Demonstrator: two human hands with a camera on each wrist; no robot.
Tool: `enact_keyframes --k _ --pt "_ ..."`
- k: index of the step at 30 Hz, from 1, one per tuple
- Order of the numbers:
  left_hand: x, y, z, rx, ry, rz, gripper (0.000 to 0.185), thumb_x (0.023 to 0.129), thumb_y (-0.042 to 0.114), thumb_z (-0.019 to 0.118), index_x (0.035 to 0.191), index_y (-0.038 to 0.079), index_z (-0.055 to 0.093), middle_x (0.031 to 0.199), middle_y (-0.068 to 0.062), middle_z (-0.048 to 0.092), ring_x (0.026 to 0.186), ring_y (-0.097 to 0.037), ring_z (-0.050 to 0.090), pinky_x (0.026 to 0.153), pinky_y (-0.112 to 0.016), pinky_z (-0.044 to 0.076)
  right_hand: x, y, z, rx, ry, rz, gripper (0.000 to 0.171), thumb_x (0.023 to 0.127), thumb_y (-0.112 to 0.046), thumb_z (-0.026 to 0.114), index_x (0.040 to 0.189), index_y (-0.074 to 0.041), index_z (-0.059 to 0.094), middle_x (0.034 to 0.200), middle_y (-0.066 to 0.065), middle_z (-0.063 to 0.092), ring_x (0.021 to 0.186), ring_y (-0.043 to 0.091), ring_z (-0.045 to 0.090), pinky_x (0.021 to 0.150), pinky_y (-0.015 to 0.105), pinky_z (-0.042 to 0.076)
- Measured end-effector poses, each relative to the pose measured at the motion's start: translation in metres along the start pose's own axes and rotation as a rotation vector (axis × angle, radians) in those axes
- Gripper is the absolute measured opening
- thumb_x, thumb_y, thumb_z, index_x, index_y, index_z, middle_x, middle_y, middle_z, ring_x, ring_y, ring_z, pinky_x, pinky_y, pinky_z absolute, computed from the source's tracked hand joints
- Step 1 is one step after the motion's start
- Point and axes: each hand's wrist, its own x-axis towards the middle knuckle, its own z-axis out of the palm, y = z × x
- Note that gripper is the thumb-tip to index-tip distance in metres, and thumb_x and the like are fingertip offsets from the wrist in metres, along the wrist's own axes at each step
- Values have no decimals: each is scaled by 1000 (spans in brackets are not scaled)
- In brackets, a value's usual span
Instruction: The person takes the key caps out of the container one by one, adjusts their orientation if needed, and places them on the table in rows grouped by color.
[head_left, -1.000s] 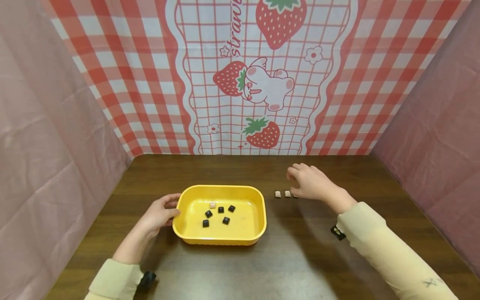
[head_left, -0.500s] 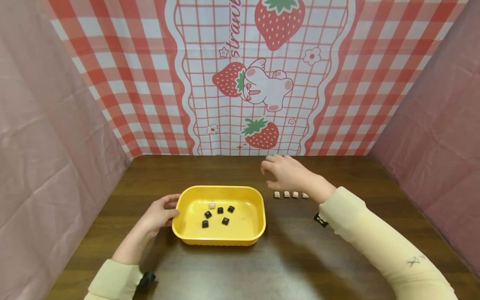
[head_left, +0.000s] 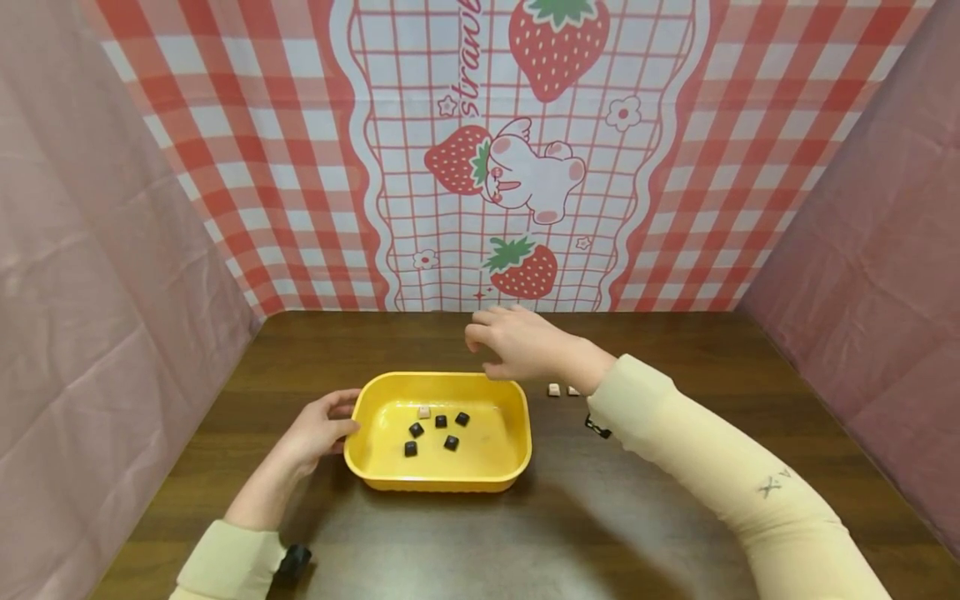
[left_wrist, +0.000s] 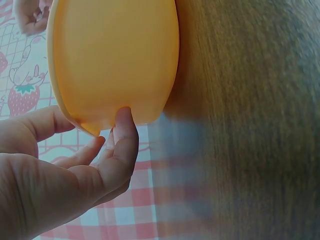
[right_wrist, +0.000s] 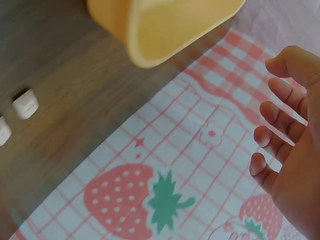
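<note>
In the head view, a yellow plastic tray [head_left: 438, 484] sits on the table with several black keycaps [head_left: 451, 443] and one pale keycap [head_left: 424, 412] inside. My left hand [head_left: 318, 429] grips its left end; the left wrist view shows the thumb and fingers around the tray wall [left_wrist: 115, 60]. My right hand [head_left: 525, 343] hovers over the tray's back right corner, fingers loosely bent. Nothing shows between those fingers in the right wrist view. White keycaps [head_left: 553, 389] lie right of the tray, two visible, with the right forearm over the rest of the row.
The brown wooden table [head_left: 465, 542] ends at the back against a red-and-white checked strawberry cloth [head_left: 300, 167]. Pink fabric [head_left: 862, 250] hangs at both sides. A black wrist device [head_left: 294, 562] is by the left sleeve.
From above the white keycaps, my right hand has moved left to the tray's back right corner. My left hand and the tray have stayed in place.
</note>
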Motion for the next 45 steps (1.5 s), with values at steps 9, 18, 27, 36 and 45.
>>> enact_keyframes --k 9,18,27,36,45 --pt "1 1 0 -2 1 8 53 88 -3 52 139 -2 38 127 -29 48 92 -25 60 69 -36 55 32 -17 19 -1 9 -89 22 80 -28 67 98 -19 58 92 -3 52 88 17 49 68 32 39" --pt "2 -3 -1 -24 3 27 53 87 -4 51 139 -3 38 124 -29 49 85 -21 61 67 -35 54 57 -29 36 33 -22 -100 22 82 -28 67 100 -19 59 95 -4 51 89 15 47 70 31 38" --pt "3 -2 -2 -16 2 27 53 87 -4 52 139 -3 39 124 -29 50 88 -23 61 68 -35 55 71 -40 56 28 -111 -97 27 82 -36 69 103 -21 59 99 -4 51 94 16 46 75 34 39" --pt "4 -2 -3 -21 -2 29 53 87 -4 51 139 -3 38 125 -30 49 90 -24 61 69 -36 55 81 -49 66 -73 -209 -149 32 80 -44 70 101 -23 59 98 -6 51 93 15 45 78 35 38" --pt "4 -2 -3 -29 -2 23 53 87 -4 51 139 -3 38 125 -29 49 91 -26 60 69 -36 55 90 -53 73 -266 -262 -264 34 84 -46 66 110 -25 61 112 -4 56 104 16 47 91 40 40"
